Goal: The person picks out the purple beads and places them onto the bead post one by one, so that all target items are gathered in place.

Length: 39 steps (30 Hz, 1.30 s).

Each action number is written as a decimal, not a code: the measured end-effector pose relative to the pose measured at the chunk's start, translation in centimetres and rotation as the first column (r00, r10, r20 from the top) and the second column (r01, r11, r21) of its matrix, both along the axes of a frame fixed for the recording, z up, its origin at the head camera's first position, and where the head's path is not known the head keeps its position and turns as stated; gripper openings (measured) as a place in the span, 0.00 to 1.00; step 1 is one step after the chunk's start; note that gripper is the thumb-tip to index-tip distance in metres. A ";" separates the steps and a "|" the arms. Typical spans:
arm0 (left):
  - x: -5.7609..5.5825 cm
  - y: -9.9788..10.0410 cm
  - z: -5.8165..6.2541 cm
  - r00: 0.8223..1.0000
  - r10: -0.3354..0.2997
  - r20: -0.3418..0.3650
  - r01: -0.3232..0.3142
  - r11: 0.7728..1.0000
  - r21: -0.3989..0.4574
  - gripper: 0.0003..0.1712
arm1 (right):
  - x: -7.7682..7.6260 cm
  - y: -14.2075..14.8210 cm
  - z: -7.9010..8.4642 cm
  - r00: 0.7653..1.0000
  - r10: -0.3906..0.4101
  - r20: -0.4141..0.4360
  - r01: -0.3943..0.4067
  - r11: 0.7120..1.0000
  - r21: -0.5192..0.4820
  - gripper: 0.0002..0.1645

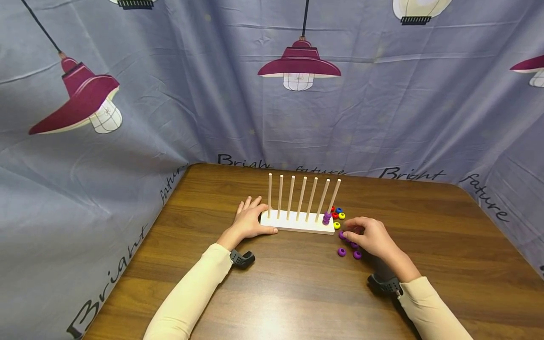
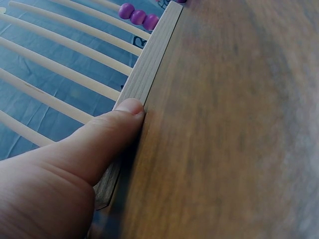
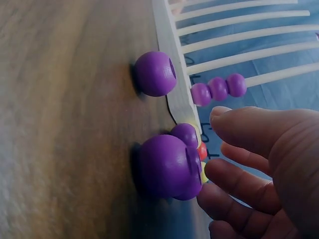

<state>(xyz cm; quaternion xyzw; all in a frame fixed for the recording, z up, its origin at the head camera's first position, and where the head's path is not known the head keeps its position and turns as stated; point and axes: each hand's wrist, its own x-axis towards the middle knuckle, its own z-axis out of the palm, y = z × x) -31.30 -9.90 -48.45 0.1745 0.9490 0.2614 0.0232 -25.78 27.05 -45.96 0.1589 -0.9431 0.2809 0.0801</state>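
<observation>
On the wooden table (image 1: pixel 272 293), a white base (image 1: pixel 303 227) carries a row of seven upright wooden pegs (image 1: pixel 301 198). The left hand (image 1: pixel 248 223) is positioned at the left end of the base: the thumb presses the front edge, the forefinger lies at the rear edge, and the end is held between them. The remaining fingers spread apart beyond the base.

Three stacked purple beads (image 1: pixel 327 218) are threaded on the rightmost peg and sit low, at the base. Loose purple beads (image 1: pixel 342 252) lie on the table to the right of the base, some below the right hand (image 1: pixel 374 237). Yellow beads (image 1: pixel 342 216), red beads (image 1: pixel 335 216) and a blue bead (image 1: pixel 339 210) are grouped just beside the right end of the base.

The fingers of the right hand are bent, with the thumb and forefinger apart and the gap between them free in the right wrist view. Contact between a fingertip and the nearest loose bead cannot be confirmed, because the hand partly covers the cluster.
</observation>
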 end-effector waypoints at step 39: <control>0.1 0.1 0.1 1.000 0.004 0.011 -0.004 1.000 0.003 0.44 | 0.0 -0.7 -1.3 0.999 0.034 -0.037 -0.031 0.997 0.072 0.11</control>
